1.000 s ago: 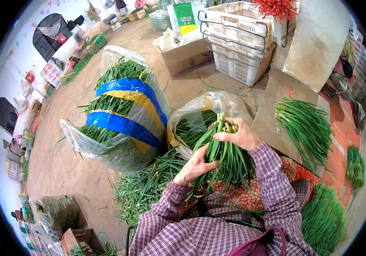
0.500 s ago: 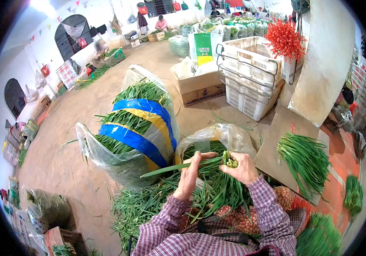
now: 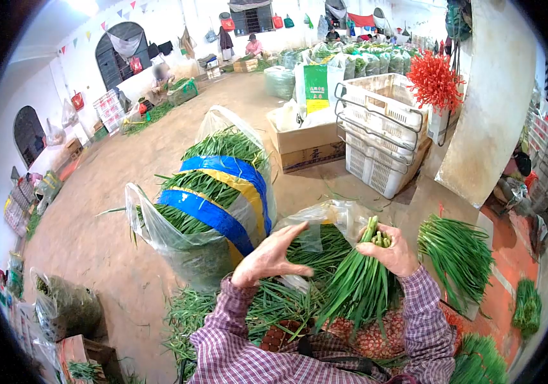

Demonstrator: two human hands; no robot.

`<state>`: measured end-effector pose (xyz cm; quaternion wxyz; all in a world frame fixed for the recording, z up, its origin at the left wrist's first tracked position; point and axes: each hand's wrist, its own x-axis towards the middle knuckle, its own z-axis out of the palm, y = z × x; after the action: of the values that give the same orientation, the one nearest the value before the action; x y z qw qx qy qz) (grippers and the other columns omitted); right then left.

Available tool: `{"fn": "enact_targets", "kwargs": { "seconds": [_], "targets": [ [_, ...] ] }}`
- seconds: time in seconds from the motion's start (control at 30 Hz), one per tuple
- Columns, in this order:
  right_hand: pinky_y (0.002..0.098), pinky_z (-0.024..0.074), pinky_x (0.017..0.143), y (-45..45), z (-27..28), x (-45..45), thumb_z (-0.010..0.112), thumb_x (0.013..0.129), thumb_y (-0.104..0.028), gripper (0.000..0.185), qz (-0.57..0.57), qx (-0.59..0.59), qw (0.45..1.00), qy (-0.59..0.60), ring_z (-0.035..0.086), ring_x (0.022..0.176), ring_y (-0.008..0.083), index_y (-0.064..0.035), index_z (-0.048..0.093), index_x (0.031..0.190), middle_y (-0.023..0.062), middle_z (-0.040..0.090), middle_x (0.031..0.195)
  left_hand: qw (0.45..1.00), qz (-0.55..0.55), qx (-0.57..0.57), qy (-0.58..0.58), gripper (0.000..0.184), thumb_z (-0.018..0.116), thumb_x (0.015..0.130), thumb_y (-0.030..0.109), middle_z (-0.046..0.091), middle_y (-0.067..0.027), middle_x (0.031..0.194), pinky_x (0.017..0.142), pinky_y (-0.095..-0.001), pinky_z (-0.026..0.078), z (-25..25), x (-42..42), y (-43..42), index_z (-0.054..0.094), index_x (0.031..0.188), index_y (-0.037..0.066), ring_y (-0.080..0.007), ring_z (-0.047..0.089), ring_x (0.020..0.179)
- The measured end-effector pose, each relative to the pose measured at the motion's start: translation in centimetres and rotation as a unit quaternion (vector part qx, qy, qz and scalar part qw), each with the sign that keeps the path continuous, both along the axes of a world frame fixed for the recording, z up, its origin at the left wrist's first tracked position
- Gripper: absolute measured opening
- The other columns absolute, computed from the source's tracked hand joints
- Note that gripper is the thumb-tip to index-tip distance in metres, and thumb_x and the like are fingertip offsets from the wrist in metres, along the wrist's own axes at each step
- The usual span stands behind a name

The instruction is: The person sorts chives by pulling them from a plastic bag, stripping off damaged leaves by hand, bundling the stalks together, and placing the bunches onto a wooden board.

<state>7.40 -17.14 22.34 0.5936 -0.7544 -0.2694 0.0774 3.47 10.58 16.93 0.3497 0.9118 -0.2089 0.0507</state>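
My right hand (image 3: 394,255) is closed round the stem ends of a bunch of chives (image 3: 361,288), whose long green leaves hang down over my lap. Pale cut stem ends stick up above the thumb. To the left of the bunch, my left hand (image 3: 275,257) is open, thumb and fingers apart, with nothing in it. Behind and below both hands lie loose green leaves (image 3: 248,313) and an opened clear plastic bag (image 3: 344,214) with more greens inside.
A big clear bag of greens wrapped in blue and yellow bands (image 3: 219,185) stands front left. Beyond are a cardboard box (image 3: 312,153) and stacked white crates (image 3: 376,150). At right, another chive bunch (image 3: 456,256) lies on a board below hanging red ties (image 3: 434,80). People sit farther back.
A long green stalk that lay across my left hand is now in the bunch or out of sight. My left hand has opened and drawn left; my right hand has shifted right with the bunch.
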Motion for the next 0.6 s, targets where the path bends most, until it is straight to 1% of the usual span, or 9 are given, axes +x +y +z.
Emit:
{"fn": "enact_targets", "kwargs": {
  "seconds": [0.07,0.13,0.2,0.27,0.33,0.37,0.4,0.5,0.6],
  "targets": [
    [0.0196,0.044,0.065,0.8,0.0,-0.1,0.07,0.076,-0.017,0.022,0.054,0.047,0.995,0.073,0.052,0.07,0.0045,-0.0025,0.064,0.091,-0.0032,0.058,0.078,0.907,-0.125,-0.392,0.085,0.108,0.079,0.063,0.046,0.032,-0.0185,0.142,0.109,-0.0352,0.022,3.6,-0.6,-3.8,0.02,0.142,0.001,-0.0243,0.031,0.132],
    [0.0196,0.0458,0.069,1.5,-0.3,-0.1,0.068,0.078,-0.016,0.024,0.11,0.069,0.985,0.114,0.055,0.075,0.0054,-0.0012,0.064,0.096,-0.001,0.061,0.085,0.825,-0.18,-0.519,0.134,0.105,0.078,0.066,0.041,0.03,-0.0161,0.143,0.109,-0.035,0.023,3.1,0.0,-7.5,0.016,0.143,0.002,-0.025,0.031,0.132],
    [0.0214,0.0473,0.071,2.1,-2.3,0.3,0.067,0.08,-0.016,0.027,0.108,0.114,0.982,0.106,0.057,0.079,0.0073,0.0006,0.062,0.1,0.0016,0.063,0.089,0.826,-0.137,-0.519,0.172,0.103,0.076,0.069,0.038,0.034,-0.0139,0.14,0.107,-0.0346,0.027,0.5,0.9,-10.2,0.014,0.144,0.004,-0.0236,0.038,0.126],
    [0.0225,0.0478,0.074,1.6,-2.7,0.0,0.066,0.081,-0.017,0.029,0.092,0.09,0.986,0.102,0.058,0.082,0.0089,0.0013,0.061,0.103,0.0033,0.064,0.092,0.723,-0.162,-0.625,0.247,0.096,0.074,0.071,0.038,0.041,-0.0098,0.131,0.102,-0.0328,0.034,-2.3,1.1,-11.8,0.019,0.142,0.004,-0.0197,0.045,0.118],
    [0.0225,0.0477,0.076,1.2,-2.8,-0.6,0.067,0.08,-0.019,0.031,0.061,0.049,0.996,0.053,0.058,0.082,0.0086,0.0016,0.061,0.103,0.0046,0.064,0.09,0.647,-0.136,-0.665,0.348,0.078,0.071,0.075,0.037,0.047,-0.0072,0.121,0.094,-0.0298,0.042,-3.9,-0.6,-12.3,0.032,0.135,0.005,-0.015,0.05,0.108],
    [0.0274,0.0494,0.079,0.7,-3.0,-0.5,0.071,0.076,-0.023,0.047,0.019,-0.051,0.998,-0.028,0.061,0.086,0.0147,0.0016,0.055,0.113,0.0089,0.064,0.095,0.617,-0.058,-0.689,0.376,0.055,0.068,0.08,0.031,0.052,-0.006,0.112,0.085,-0.0275,0.049,-3.8,-2.1,-12.7,0.043,0.123,0.006,-0.0134,0.054,0.1],
    [0.0274,0.0494,0.079,0.7,-3.0,-0.8,0.071,0.076,-0.023,0.047,0.016,-0.05,0.998,-0.026,0.061,0.086,0.0147,0.0016,0.055,0.113,0.0089,0.064,0.095,0.556,-0.064,-0.717,0.415,0.041,0.065,0.084,0.023,0.054,-0.006,0.105,0.08,-0.0279,0.052,-3.6,-2.7,-12.8,0.046,0.116,0.006,-0.0139,0.058,0.092],
    [0.0377,0.045,0.092,0.7,-2.6,-1.4,0.075,0.07,-0.031,0.077,-0.081,-0.116,0.963,-0.231,0.054,0.109,0.0286,-0.0054,0.037,0.132,0.0158,0.056,0.116,0.521,-0.114,-0.726,0.434,0.037,0.063,0.084,0.019,0.055,-0.0069,0.105,0.079,-0.0297,0.054,-6.5,-2.4,-13.3,0.047,0.114,0.006,-0.0153,0.059,0.09],
    [0.0367,0.0427,0.095,0.3,-1.8,-1.2,0.073,0.072,-0.03,0.07,-0.006,-0.151,0.934,-0.323,0.052,0.112,0.0276,-0.0065,0.041,0.13,0.0148,0.055,0.118,0.531,-0.121,-0.724,0.423,0.039,0.062,0.085,0.017,0.054,-0.0076,0.11,0.082,-0.032,0.053,-6.9,-3.0,-13.2,0.044,0.119,0.006,-0.0165,0.058,0.096]
  ]
}}
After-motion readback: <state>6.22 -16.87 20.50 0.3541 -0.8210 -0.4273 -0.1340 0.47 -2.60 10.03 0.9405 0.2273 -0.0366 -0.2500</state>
